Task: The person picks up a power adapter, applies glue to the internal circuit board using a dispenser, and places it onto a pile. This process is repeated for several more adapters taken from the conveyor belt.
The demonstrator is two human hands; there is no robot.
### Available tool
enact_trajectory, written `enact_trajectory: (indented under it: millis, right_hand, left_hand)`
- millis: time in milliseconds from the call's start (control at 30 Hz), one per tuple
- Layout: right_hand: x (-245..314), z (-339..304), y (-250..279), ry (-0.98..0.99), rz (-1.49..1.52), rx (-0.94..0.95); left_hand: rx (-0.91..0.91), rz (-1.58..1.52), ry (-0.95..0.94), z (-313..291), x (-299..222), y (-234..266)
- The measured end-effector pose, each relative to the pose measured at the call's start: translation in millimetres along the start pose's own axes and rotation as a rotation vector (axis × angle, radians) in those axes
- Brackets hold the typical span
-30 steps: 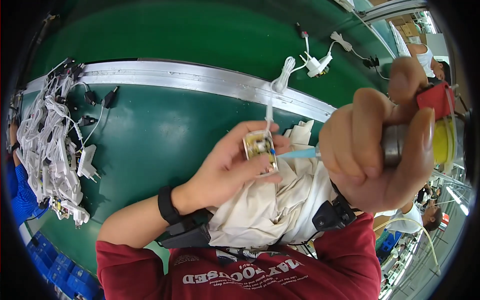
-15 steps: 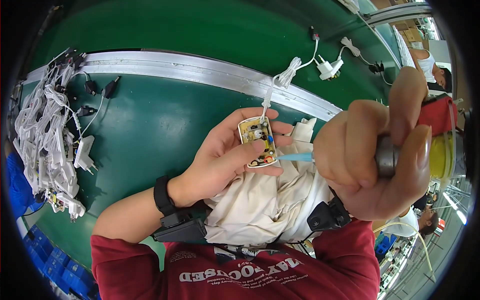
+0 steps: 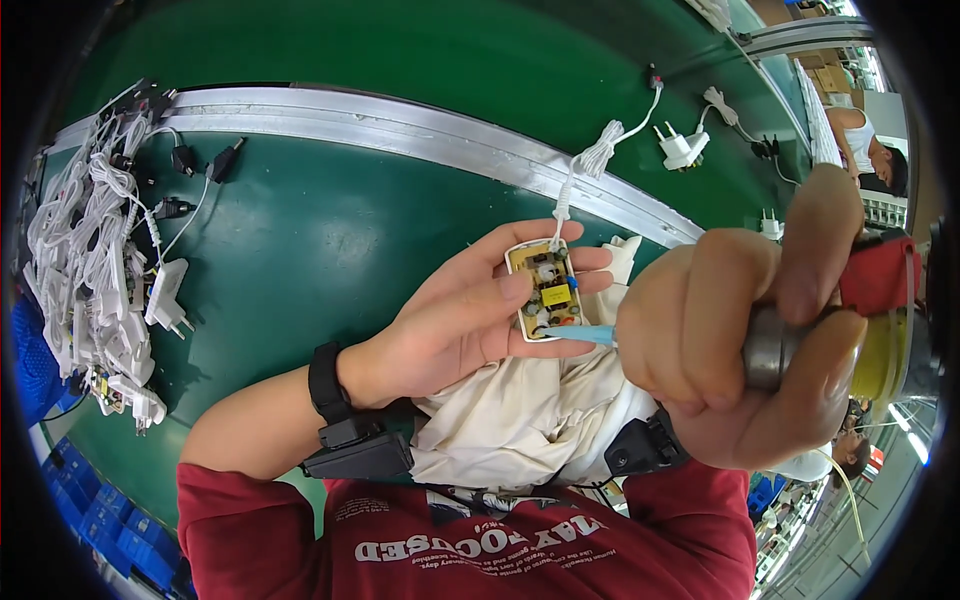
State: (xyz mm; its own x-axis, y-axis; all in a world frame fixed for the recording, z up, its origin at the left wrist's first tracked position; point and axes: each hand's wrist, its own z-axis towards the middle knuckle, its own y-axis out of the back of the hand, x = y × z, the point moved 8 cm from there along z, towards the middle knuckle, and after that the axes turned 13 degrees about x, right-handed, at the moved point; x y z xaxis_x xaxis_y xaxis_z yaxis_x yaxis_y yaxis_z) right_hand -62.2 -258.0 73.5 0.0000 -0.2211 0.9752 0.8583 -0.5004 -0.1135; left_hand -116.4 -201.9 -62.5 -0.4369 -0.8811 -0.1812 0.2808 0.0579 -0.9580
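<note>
My left hand (image 3: 445,315) cradles an opened white power adapter (image 3: 547,312), its circuit board facing up with a yellow block and small round parts showing. The thumb rests along the casing's left side, with fingers behind it. A white cord runs up from the adapter's top end. Closed in a fist, my right hand (image 3: 700,320) grips a dispensing tool with a tapered pale blue nozzle (image 3: 588,333), a grey metal collar (image 3: 768,345) and yellow and red parts behind. The nozzle tip lies over the lower end of the board; whether it touches is unclear.
A pile of white corded adapters (image 3: 90,240) lies at the left on the green bench. Beyond a metal rail (image 3: 390,128), other adapters (image 3: 682,147) sit on a green surface. Cream cloth (image 3: 530,420) covers my lap, blue bins (image 3: 110,525) stand lower left, and people work at right.
The nozzle tip has moved from the board's lower right edge across to its lower left part. My left thumb has slid off the yellow block towards the casing's left edge.
</note>
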Motion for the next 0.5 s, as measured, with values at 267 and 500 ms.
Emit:
enact_trajectory:
  millis: [267,500]
  right_hand:
    - [2.4,0.7,4.2,-0.014,-0.098,0.039]
    - [0.5,1.7,7.8,0.077,-0.048,-0.026]
  left_hand:
    - [0.013,-0.029,0.0,-0.8,0.2,-1.1]
    - [-0.015,0.017,0.029,0.3,0.5,-0.9]
